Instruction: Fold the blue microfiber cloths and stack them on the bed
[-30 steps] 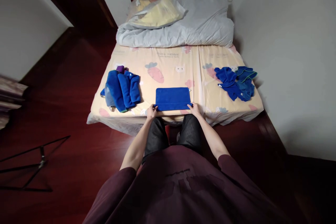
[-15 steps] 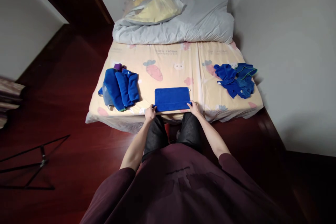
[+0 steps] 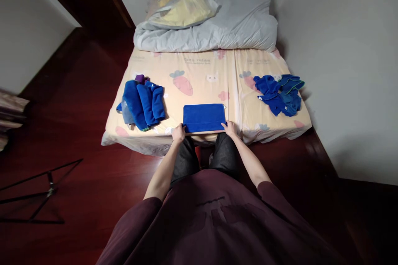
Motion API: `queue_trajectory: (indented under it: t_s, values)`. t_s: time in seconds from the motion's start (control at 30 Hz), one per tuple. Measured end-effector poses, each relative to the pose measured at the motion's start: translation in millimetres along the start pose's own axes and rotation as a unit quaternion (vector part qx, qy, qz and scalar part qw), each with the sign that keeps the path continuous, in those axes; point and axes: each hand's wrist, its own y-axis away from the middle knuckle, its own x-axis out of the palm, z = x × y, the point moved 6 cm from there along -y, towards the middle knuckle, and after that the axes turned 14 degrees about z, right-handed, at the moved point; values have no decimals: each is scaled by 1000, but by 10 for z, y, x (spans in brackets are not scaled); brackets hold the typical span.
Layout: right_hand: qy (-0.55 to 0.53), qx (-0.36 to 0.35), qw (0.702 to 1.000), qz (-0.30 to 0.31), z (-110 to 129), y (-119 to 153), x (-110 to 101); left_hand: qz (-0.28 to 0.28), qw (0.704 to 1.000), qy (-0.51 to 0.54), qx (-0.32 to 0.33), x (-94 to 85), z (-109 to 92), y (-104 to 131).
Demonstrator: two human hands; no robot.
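Observation:
A blue towel (image 3: pixel 204 116), folded into a flat rectangle, lies at the front edge of the bed. My left hand (image 3: pixel 178 133) pinches its near left corner, and my right hand (image 3: pixel 229 128) pinches the near right corner. A small white tag sticks out at the towel's right side. To the left, several rolled blue towels (image 3: pixel 144 103) lie together with a bit of purple and grey cloth among them. Off to the right sits a loose, crumpled heap of blue cloths (image 3: pixel 281 95), one with a green edge.
The bed (image 3: pixel 199 68) has a peach sheet printed with carrots. A grey quilt (image 3: pixel 242 20) and a yellow pillow (image 3: pixel 186 8) lie at its head. Black tripod legs (image 3: pixel 49 190) stand on the dark red floor at left. A wall (image 3: pixel 342 70) runs along the right.
Both hands keep hold of the towel's near corners. Its far edge sits very slightly nearer to me; little else differs.

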Motion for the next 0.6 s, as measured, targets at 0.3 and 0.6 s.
queue_trajectory:
  t_s: [0.3, 0.6]
  values:
    - [26, 24, 999, 9, 27, -19, 5, -7, 1000, -21, 13, -10, -25, 31]
    - [33, 34, 999, 11, 10, 0, -18, -4, 1000, 0, 29, 9, 26, -38]
